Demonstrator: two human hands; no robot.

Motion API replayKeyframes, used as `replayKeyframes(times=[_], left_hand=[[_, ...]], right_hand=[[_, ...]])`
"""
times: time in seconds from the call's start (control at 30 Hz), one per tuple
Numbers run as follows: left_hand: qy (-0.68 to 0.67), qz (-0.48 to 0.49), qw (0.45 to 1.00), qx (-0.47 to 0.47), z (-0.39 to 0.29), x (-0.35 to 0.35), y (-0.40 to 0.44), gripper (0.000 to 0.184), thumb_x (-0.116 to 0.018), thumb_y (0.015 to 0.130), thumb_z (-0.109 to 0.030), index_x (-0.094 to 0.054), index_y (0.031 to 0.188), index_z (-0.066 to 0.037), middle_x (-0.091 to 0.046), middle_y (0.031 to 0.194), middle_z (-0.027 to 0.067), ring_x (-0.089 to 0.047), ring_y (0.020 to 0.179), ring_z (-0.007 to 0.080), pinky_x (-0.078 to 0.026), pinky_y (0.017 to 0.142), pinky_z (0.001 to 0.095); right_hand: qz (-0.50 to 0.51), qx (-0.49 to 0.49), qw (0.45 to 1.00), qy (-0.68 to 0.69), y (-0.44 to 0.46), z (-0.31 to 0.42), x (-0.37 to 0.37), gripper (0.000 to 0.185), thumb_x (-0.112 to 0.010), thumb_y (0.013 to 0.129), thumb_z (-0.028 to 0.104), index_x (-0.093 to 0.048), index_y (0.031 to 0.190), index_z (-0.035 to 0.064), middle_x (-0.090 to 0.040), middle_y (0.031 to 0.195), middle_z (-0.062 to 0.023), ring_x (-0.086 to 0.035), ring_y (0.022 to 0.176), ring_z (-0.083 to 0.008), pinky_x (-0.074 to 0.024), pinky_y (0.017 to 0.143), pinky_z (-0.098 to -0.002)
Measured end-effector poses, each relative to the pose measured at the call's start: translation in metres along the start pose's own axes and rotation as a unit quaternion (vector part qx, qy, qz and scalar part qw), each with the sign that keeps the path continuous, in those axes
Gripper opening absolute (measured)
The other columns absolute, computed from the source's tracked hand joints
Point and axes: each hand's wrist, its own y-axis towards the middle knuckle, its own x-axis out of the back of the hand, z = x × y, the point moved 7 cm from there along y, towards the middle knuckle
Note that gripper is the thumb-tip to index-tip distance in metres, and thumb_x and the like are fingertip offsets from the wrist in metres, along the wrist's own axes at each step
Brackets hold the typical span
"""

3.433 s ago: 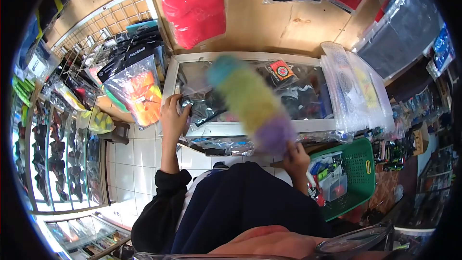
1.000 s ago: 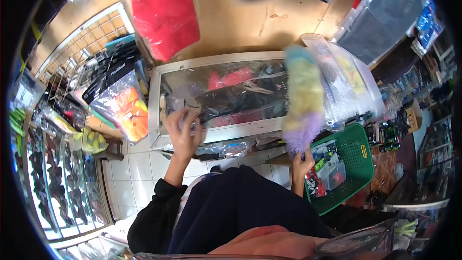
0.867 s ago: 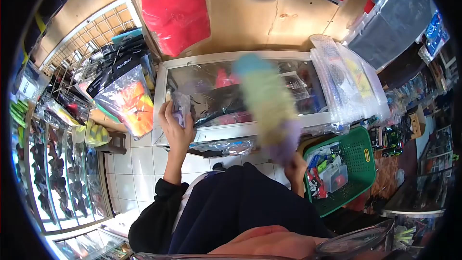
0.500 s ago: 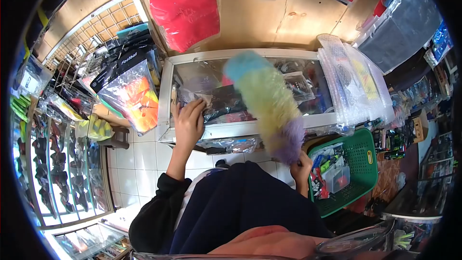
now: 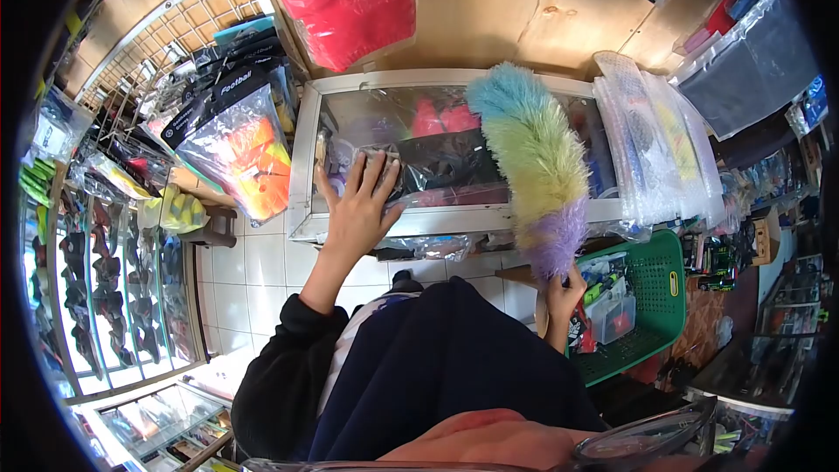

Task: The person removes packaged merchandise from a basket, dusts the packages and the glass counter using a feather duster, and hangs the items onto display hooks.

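My right hand (image 5: 565,292) is closed round the lower end of a fluffy feather duster (image 5: 540,153), blue at the tip, yellow-green in the middle and purple near my fingers. The duster lies across the right part of a glass-topped display case (image 5: 306,153) with a white frame. My left hand (image 5: 357,210) rests on the left part of the glass with its fingers spread. Under the glass I see dark packets and a pink item (image 5: 443,117); the duster hides part of the case.
Bubble-wrapped packages (image 5: 655,153) lie at the case's right end. A green basket (image 5: 673,297) with goods stands right of my right hand. Football packets (image 5: 240,144) hang on a rack at left. A red packet (image 5: 350,0) hangs above, and a dark stool (image 5: 214,229) stands left.
The duster and my right hand have moved to the right across the glass. My left hand has shifted slightly right, its fingers more spread. The view has shifted a little.
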Motion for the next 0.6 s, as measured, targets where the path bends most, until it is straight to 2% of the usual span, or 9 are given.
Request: replayKeyframes(times=[0.03,0.13,0.17,0.23,0.27,0.37,0.4,0.5,0.6], left_hand=[[-0.001,0.002,1.0,0.001,-0.003,0.0,-0.002,0.056,-0.062,0.083,-0.037,-0.049,0.134,-0.019,-0.044,0.139,0.0063,-0.042,0.126,0.0274,-0.015,0.103,0.0664],[0.019,-0.049,0.998,-0.025,-0.014,0.002,-0.007,0.052,-0.066,0.08,-0.033,-0.054,0.128,-0.017,-0.05,0.117,0.0057,-0.046,0.111,0.0238,-0.02,0.104,0.0623],[0.018,-0.049,0.998,-0.025,-0.014,0.0,-0.009,0.052,-0.066,0.08,-0.033,-0.054,0.128,-0.017,-0.05,0.117,0.0057,-0.046,0.111,0.0238,-0.02,0.104,0.0623],[-0.043,-0.049,0.998,-0.02,-0.012,-0.002,-0.013,0.052,-0.066,0.081,-0.03,-0.053,0.128,-0.014,-0.051,0.116,0.0055,-0.047,0.111,0.0222,-0.019,0.105,0.0591],[-0.105,-0.056,0.993,0.011,-0.008,0.007,-0.011,0.045,-0.067,0.081,-0.026,-0.056,0.122,-0.011,-0.055,0.109,0.0046,-0.051,0.107,0.0212,-0.017,0.108,0.056],[-0.171,-0.1,0.98,0.034,0.002,0.016,-0.01,0.034,-0.066,0.081,-0.019,-0.059,0.113,-0.01,-0.06,0.1,0.0053,-0.055,0.1,0.0233,-0.018,0.107,0.054],[-0.155,-0.104,0.982,0.033,0.003,0.014,-0.009,0.027,-0.067,0.08,-0.02,-0.061,0.105,-0.011,-0.06,0.099,0.0017,-0.056,0.1,0.0226,-0.016,0.108,0.0566],[-0.079,-0.088,0.993,-0.029,-0.002,0.015,-0.003,0.027,-0.067,0.078,-0.018,-0.062,0.105,-0.013,-0.059,0.098,0.0018,-0.055,0.096,0.0241,-0.021,0.106,0.0582],[-0.084,-0.071,0.993,-0.04,0.001,0.013,0.003,0.023,-0.067,0.078,-0.017,-0.062,0.101,-0.014,-0.058,0.095,0.0019,-0.055,0.092,0.0247,-0.026,0.103,0.0597]], right_hand=[[0.002,-0.001,1.0,-0.001,0.0,0.0,0.0,0.028,-0.054,0.076,-0.003,-0.063,0.102,-0.0068,-0.066,0.095,-0.0226,-0.067,0.085,-0.0318,-0.0496,0.076,-0.0335],[0.0,0.0,1.0,-0.001,0.001,0.003,-0.001,0.028,-0.054,0.076,-0.004,-0.063,0.102,-0.0067,-0.066,0.095,-0.0226,-0.067,0.085,-0.0322,-0.0496,0.076,-0.0334],[0.0,-0.003,1.0,-0.003,0.001,0.002,-0.001,0.028,-0.054,0.076,-0.004,-0.063,0.102,-0.0068,-0.066,0.095,-0.0226,-0.067,0.085,-0.0324,-0.0495,0.076,-0.0334],[-0.001,-0.008,1.0,-0.007,0.0,0.001,-0.001,0.028,-0.054,0.076,-0.004,-0.063,0.102,-0.0068,-0.066,0.095,-0.0225,-0.067,0.085,-0.0325,-0.0495,0.076,-0.0334],[0.0,-0.008,1.0,-0.001,0.0,0.002,-0.002,0.028,-0.054,0.076,-0.004,-0.063,0.103,-0.0068,-0.066,0.095,-0.0226,-0.067,0.085,-0.0322,-0.0494,0.076,-0.0333],[0.005,-0.011,1.0,0.007,-0.003,0.001,-0.004,0.028,-0.053,0.077,-0.005,-0.063,0.103,-0.007,-0.066,0.095,-0.0227,-0.067,0.085,-0.0313,-0.0493,0.076,-0.033],[0.007,-0.007,1.0,0.012,-0.002,0.001,-0.004,0.028,-0.053,0.077,-0.005,-0.063,0.103,-0.007,-0.066,0.095,-0.0228,-0.067,0.085,-0.0309,-0.0493,0.076,-0.0328],[0.013,-0.02,1.0,0.011,-0.001,0.001,-0.004,0.029,-0.053,0.077,-0.005,-0.063,0.104,-0.0072,-0.066,0.095,-0.0231,-0.067,0.086,-0.0305,-0.0493,0.076,-0.0327],[0.018,-0.022,0.999,0.015,-0.001,-0.004,-0.005,0.03,-0.052,0.077,-0.006,-0.063,0.104,-0.0071,-0.066,0.095,-0.0233,-0.067,0.086,-0.0307,-0.0493,0.077,-0.0327]])
